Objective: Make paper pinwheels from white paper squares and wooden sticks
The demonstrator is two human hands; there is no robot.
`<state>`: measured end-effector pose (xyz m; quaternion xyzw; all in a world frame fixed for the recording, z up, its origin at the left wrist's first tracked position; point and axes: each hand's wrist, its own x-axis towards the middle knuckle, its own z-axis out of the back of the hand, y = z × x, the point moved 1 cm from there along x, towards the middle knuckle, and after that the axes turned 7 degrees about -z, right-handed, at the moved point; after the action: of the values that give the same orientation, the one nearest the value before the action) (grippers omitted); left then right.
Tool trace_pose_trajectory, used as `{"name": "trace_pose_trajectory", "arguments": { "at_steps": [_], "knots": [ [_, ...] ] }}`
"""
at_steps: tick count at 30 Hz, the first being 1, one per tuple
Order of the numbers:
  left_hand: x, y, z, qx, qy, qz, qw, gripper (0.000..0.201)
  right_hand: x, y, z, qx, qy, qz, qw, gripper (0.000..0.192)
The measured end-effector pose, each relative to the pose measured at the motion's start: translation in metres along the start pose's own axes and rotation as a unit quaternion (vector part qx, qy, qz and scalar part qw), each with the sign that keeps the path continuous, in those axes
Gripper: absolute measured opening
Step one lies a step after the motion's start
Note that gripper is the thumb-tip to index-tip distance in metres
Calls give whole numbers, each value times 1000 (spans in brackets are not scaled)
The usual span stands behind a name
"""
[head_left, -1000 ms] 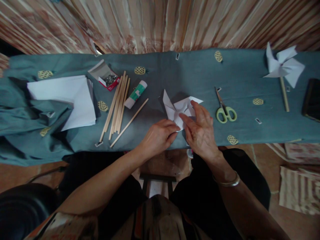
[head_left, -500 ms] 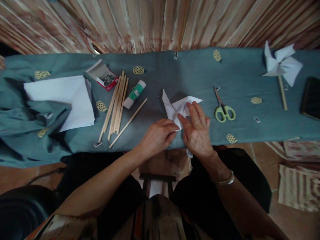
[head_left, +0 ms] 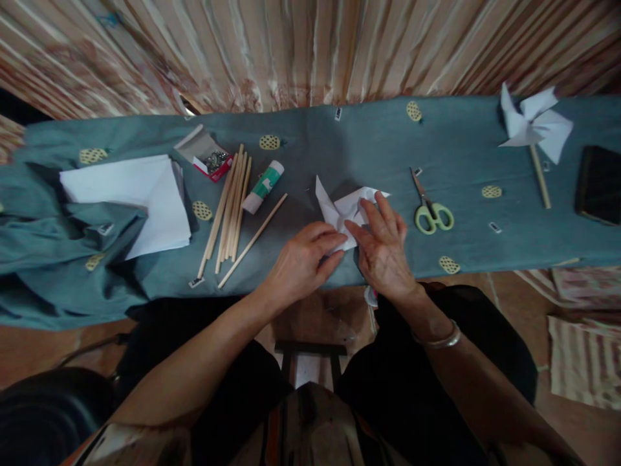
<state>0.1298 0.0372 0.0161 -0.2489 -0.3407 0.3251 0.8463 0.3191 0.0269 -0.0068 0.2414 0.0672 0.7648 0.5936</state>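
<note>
A white paper pinwheel (head_left: 328,208), partly folded, lies on the cloth in front of me, one pointed blade sticking up at its left. My left hand (head_left: 305,257) is at its lower edge, thumb and forefinger around the bottom flap with a small gap behind their tips. My right hand (head_left: 385,252) holds the paper down, thumb at the centre and the other fingers bent over the right-hand blade. The fingers cover part of the centre and right side. Close by on the right lie scissors (head_left: 431,213) with green handles, their blades nearly together.
Left of the pinwheel are a glue stick (head_left: 263,188), several wooden sticks (head_left: 233,204), an open box of metal pins (head_left: 208,155) and a paper stack (head_left: 162,220). At the right lie a finished pinwheel on a stick (head_left: 538,129) and a dark phone-like object (head_left: 600,184). A curtain (head_left: 291,52) hangs behind.
My left thumb and forefinger have loosened from their tight pinch, and the bottom flap lies flatter. My right hand stays on the pinwheel. The whole view has shifted slightly.
</note>
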Motion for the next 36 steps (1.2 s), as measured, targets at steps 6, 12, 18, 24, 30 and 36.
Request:
{"name": "trace_pose_trajectory", "arguments": {
  "at_steps": [6,12,18,24,30,36],
  "knots": [
    [2,7,17,26,-26,7,999,22,0,6,-8,-49,-27,35,998,38],
    [1,15,28,56,-66,18,996,20,6,-8,-5,-34,-12,6,999,40],
    [-1,19,34,63,-65,49,995,19,8,-16,-4,-20,-5,-18,1000,36],
    [-3,18,39,50,-93,29,994,19,-1,-4,-8,-39,-33,17,999,38],
    [-4,17,38,48,-81,34,995,19,0,6,-12,-76,-36,16,996,38],
    [-2,20,35,63,-72,42,995,19,0,2,-7,-42,-3,-6,999,43]
  ]
}}
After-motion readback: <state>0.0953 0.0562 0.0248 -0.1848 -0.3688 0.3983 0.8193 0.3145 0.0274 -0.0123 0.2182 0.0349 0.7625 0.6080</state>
